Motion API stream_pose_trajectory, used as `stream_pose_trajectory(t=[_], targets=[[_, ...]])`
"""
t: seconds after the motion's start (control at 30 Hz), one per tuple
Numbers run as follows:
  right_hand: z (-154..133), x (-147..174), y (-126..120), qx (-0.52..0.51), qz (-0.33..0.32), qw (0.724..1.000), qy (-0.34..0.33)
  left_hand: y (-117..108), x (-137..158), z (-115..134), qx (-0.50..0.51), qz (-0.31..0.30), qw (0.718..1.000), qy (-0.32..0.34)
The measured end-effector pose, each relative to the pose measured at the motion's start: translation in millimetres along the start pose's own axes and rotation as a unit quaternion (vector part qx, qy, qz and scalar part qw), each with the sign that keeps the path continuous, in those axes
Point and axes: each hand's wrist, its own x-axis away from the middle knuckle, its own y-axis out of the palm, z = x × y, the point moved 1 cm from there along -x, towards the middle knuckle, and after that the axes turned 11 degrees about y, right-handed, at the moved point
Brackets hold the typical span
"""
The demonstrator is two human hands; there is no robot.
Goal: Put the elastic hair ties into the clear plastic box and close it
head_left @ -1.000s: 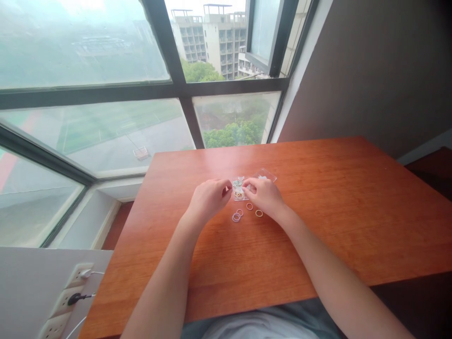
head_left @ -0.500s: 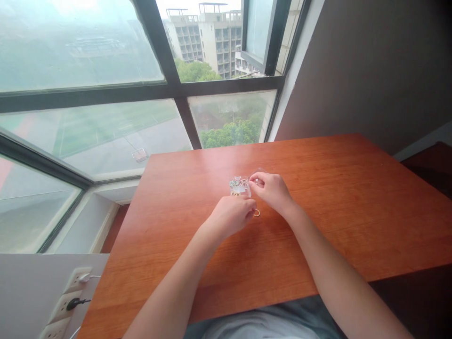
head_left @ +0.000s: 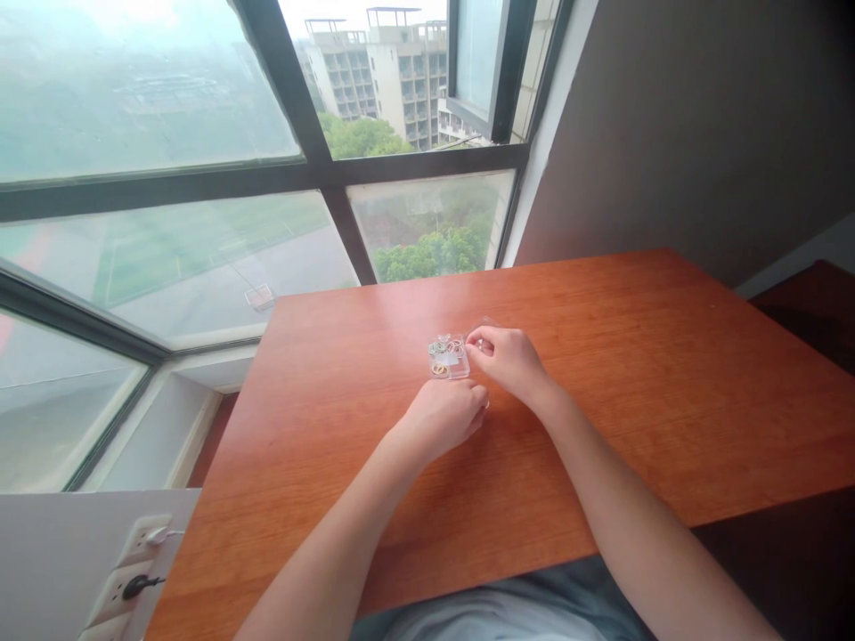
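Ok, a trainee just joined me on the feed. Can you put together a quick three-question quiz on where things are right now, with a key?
1. Multiple choice: which colour are the rings in the near-left compartment of the clear box, as the person sees it?
A) black
B) yellow
C) blue

2. True or false: the right hand is farther from the person's body than the left hand.

3. Fill in the blank: on the wall socket plates at the left there are two plugs, a white plug and, below it, a ____ one.

Key:
1. B
2. True
3. black
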Motion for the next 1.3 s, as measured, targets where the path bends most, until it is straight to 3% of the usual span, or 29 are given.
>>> stream_pose_trajectory(t=[0.4, 0.6, 0.73, 0.93, 1.3], targets=[[-0.1, 0.5, -2.5, 0.011, -0.011, 1.000, -0.005, -24.1, 18.3, -39.9, 0.019, 0.124, 0.977, -0.173], [-4.2, 3.1, -6.2, 0.024, -0.027, 0.999, -0.009, -21.5, 24.5, -50.7, 0.008, 0.118, 0.974, -0.193], [-10.9, 12.0, -9.6, 0.052, -0.087, 0.994, -0.052, -31.1, 31.3, -51.9, 0.022, 0.124, 0.979, -0.161], [-17.9, 25.9, -6.0, 0.161, -0.162, 0.969, -0.097, -49.2, 43.7, -45.4, 0.062, 0.071, 0.990, -0.108], [-15.9, 26.6, -4.0, 0.190, -0.202, 0.954, -0.111, -31.5, 43.0, -42.2, 0.089, -0.027, 0.985, -0.146]])
